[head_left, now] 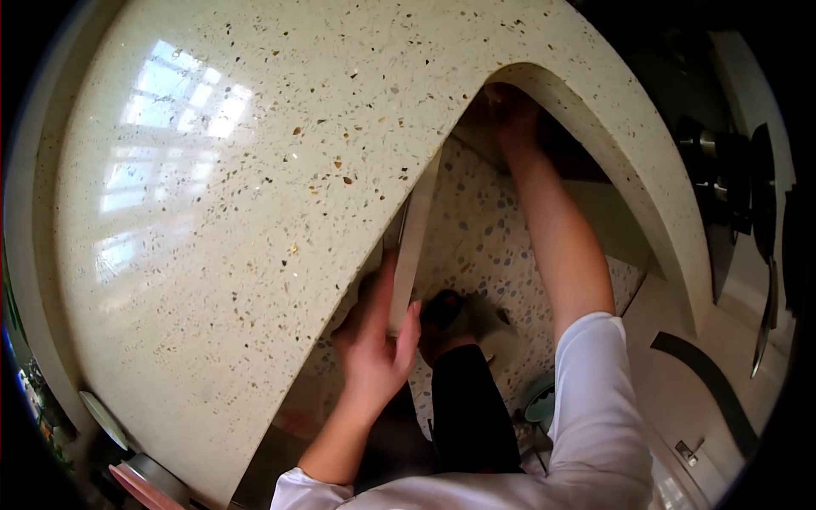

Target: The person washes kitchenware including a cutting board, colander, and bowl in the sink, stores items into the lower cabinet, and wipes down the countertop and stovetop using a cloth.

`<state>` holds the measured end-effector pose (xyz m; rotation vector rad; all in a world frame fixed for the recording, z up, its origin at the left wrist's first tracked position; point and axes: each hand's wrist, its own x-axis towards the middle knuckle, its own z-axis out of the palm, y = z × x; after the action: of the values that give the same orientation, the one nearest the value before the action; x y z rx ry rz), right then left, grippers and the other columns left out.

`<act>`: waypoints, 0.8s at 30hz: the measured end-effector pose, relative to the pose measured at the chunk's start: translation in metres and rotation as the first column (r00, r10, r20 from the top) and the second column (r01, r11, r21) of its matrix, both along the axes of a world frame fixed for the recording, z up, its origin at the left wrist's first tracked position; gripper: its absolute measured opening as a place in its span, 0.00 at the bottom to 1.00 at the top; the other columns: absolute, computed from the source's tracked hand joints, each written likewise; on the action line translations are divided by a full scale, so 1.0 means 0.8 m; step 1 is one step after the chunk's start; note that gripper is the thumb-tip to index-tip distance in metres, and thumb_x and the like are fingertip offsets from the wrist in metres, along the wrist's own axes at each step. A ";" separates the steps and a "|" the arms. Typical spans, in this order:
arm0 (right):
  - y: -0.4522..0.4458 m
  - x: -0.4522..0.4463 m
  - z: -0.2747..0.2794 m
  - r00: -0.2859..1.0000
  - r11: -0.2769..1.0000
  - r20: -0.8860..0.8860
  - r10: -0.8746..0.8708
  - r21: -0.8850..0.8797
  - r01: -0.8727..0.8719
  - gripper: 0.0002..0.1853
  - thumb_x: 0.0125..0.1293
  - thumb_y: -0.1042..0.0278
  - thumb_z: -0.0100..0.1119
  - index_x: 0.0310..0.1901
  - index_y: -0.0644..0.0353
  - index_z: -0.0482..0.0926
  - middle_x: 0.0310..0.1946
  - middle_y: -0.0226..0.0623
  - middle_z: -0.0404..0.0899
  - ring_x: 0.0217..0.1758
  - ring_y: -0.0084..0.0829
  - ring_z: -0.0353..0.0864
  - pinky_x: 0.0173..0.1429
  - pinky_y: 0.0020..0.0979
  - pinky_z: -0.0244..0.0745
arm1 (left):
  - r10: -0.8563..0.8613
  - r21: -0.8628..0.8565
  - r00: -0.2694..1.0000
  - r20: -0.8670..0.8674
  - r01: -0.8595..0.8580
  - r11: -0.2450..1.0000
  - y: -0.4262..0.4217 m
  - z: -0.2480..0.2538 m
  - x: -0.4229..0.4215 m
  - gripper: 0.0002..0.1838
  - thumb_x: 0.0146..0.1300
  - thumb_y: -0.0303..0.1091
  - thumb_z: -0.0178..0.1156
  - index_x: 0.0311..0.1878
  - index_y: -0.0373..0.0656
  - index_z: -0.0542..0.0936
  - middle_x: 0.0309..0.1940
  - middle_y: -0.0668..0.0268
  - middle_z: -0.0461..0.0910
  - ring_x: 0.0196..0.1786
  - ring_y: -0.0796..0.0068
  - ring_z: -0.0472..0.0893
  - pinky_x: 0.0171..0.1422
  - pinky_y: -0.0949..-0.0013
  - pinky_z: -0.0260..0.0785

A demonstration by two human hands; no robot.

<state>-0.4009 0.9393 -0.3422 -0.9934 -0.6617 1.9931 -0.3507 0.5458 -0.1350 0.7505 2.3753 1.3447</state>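
Below the edge of the speckled countertop [255, 212], my left hand [378, 340] is closed on a pale panel [412, 246], its thumb on the near side and its fingers going behind. The panel stands upright, seen nearly edge-on, and looks like a drawer or door front. My right arm reaches forward into the dark space under the counter's inner corner. There my right hand [510, 106] is dim and partly in shadow; its fingers and anything they hold cannot be made out.
The counter curves round to the right, with dark pans [761, 195] hanging beyond it. A pink-sided pan [149, 484] and a green-edged lid [104, 419] are at the lower left. Speckled floor [476, 221], my feet and a green round object [540, 399] lie below.
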 end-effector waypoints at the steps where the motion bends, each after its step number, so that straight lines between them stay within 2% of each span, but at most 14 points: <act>1: 0.003 -0.005 -0.005 1.000 1.000 0.002 -0.001 0.006 0.001 0.20 0.72 0.63 0.52 0.63 0.58 0.77 0.54 0.40 0.82 0.54 0.43 0.79 0.66 0.44 0.74 | -0.001 0.004 1.000 0.000 0.001 1.000 0.000 -0.001 0.001 0.29 0.67 0.28 0.69 0.71 0.38 0.77 0.55 0.46 0.86 0.54 0.52 0.89 0.58 0.60 0.80; 9: 0.019 -0.003 -0.011 0.995 0.997 0.061 0.079 0.009 -0.080 0.23 0.74 0.60 0.54 0.67 0.56 0.76 0.59 0.37 0.81 0.60 0.38 0.78 0.68 0.41 0.74 | 0.038 -0.025 0.996 0.084 -0.037 0.999 0.004 0.001 0.012 0.27 0.66 0.28 0.70 0.69 0.38 0.79 0.56 0.47 0.86 0.52 0.53 0.89 0.57 0.61 0.81; 12: 0.009 0.030 -0.004 0.979 0.988 0.129 0.155 -0.006 -0.155 0.24 0.75 0.59 0.55 0.69 0.55 0.76 0.61 0.36 0.80 0.62 0.36 0.77 0.68 0.39 0.73 | 0.035 -0.030 0.997 0.062 -0.033 0.999 0.013 0.008 0.016 0.28 0.66 0.29 0.69 0.70 0.38 0.78 0.57 0.48 0.86 0.54 0.56 0.89 0.58 0.63 0.81; 13: -0.008 0.050 -0.004 0.965 0.980 0.175 0.196 -0.020 -0.196 0.24 0.75 0.59 0.55 0.69 0.55 0.76 0.62 0.36 0.80 0.62 0.35 0.77 0.69 0.39 0.73 | 0.031 -0.019 0.994 0.103 -0.029 0.999 0.016 0.011 0.019 0.28 0.68 0.28 0.68 0.71 0.37 0.77 0.59 0.49 0.85 0.56 0.62 0.88 0.60 0.65 0.79; 15: -0.061 0.108 -0.012 0.894 0.945 0.308 0.326 -0.079 -0.318 0.25 0.76 0.58 0.55 0.70 0.55 0.75 0.63 0.35 0.80 0.64 0.34 0.77 0.69 0.38 0.73 | 0.013 0.010 0.983 0.181 -0.015 1.000 0.027 0.014 0.029 0.29 0.71 0.26 0.64 0.74 0.34 0.73 0.63 0.51 0.83 0.60 0.75 0.84 0.65 0.69 0.75; 16: -0.110 0.149 -0.017 0.812 0.902 0.394 0.431 -0.168 -0.397 0.25 0.76 0.58 0.56 0.71 0.55 0.75 0.64 0.34 0.79 0.64 0.33 0.77 0.69 0.38 0.73 | 0.031 0.022 0.963 0.267 -0.038 0.999 0.033 0.009 0.042 0.29 0.71 0.29 0.66 0.74 0.34 0.74 0.65 0.50 0.82 0.63 0.71 0.84 0.66 0.67 0.74; 17: -0.163 0.193 -0.015 0.717 0.849 0.455 0.528 -0.256 -0.463 0.25 0.76 0.57 0.56 0.71 0.54 0.75 0.64 0.34 0.79 0.65 0.33 0.77 0.69 0.37 0.73 | 0.017 0.029 0.960 0.280 -0.026 0.999 0.041 0.006 0.055 0.30 0.71 0.31 0.66 0.74 0.35 0.73 0.66 0.50 0.81 0.65 0.68 0.83 0.67 0.67 0.74; 18: -0.216 0.233 -0.001 0.633 0.794 0.480 0.607 -0.381 -0.473 0.26 0.77 0.54 0.51 0.71 0.53 0.75 0.65 0.36 0.80 0.65 0.35 0.78 0.69 0.39 0.74 | 0.000 0.038 0.957 0.290 -0.012 0.999 0.054 0.009 0.066 0.30 0.71 0.32 0.67 0.74 0.35 0.73 0.67 0.49 0.80 0.67 0.64 0.82 0.68 0.66 0.74; 19: -0.255 0.274 0.023 0.481 0.624 0.681 0.552 0.044 -0.780 0.26 0.78 0.53 0.50 0.72 0.53 0.75 0.66 0.37 0.80 0.66 0.35 0.78 0.69 0.40 0.74 | -0.014 0.017 0.976 0.219 0.011 1.000 0.071 0.019 0.078 0.30 0.72 0.32 0.66 0.74 0.35 0.72 0.69 0.49 0.78 0.70 0.58 0.79 0.72 0.62 0.71; 20: -0.275 0.292 0.050 0.444 0.521 0.742 0.502 0.150 -0.840 0.27 0.78 0.52 0.49 0.73 0.53 0.73 0.68 0.38 0.79 0.69 0.36 0.77 0.71 0.41 0.72 | -0.059 0.008 0.981 0.183 0.059 0.998 0.086 0.021 0.092 0.30 0.76 0.38 0.61 0.77 0.36 0.69 0.74 0.48 0.72 0.74 0.56 0.76 0.77 0.60 0.67; 21: -0.295 0.311 0.076 0.424 0.409 0.798 0.428 0.247 -0.878 0.27 0.79 0.51 0.47 0.74 0.53 0.71 0.69 0.39 0.78 0.71 0.36 0.75 0.73 0.42 0.70 | -0.076 0.096 0.966 0.248 0.054 0.994 0.102 0.020 0.105 0.32 0.77 0.43 0.58 0.78 0.38 0.68 0.76 0.47 0.69 0.78 0.51 0.70 0.79 0.59 0.64; 22: -0.305 0.307 0.125 0.473 0.597 0.740 0.478 0.121 -0.793 0.29 0.80 0.49 0.45 0.76 0.53 0.67 0.71 0.40 0.76 0.74 0.37 0.73 0.76 0.43 0.66 | -0.100 0.182 0.944 0.313 0.044 0.982 0.118 0.016 0.121 0.33 0.78 0.49 0.55 0.79 0.40 0.67 0.79 0.46 0.65 0.81 0.47 0.65 0.81 0.57 0.61; 23: -0.300 0.314 0.142 0.689 0.787 0.493 0.531 0.012 -0.616 0.31 0.81 0.48 0.42 0.78 0.53 0.64 0.73 0.40 0.72 0.77 0.38 0.69 0.79 0.44 0.62 | -0.184 0.239 0.847 0.498 0.070 0.969 0.131 0.001 0.140 0.40 0.82 0.60 0.41 0.86 0.43 0.52 0.83 0.50 0.58 0.85 0.53 0.59 0.85 0.59 0.52; 24: -0.295 0.321 0.159 0.877 0.907 0.234 0.419 -0.153 -0.393 0.32 0.82 0.47 0.40 0.80 0.54 0.60 0.76 0.40 0.69 0.80 0.38 0.65 0.81 0.44 0.58 | -0.172 0.334 0.745 0.644 -0.071 0.940 0.159 0.009 0.153 0.42 0.81 0.63 0.40 0.86 0.44 0.49 0.83 0.53 0.57 0.84 0.55 0.58 0.86 0.58 0.49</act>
<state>-0.1442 0.7032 -0.2151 -1.2777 -0.9906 2.2969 -0.2285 0.6733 -0.1275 0.3098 1.5616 1.6702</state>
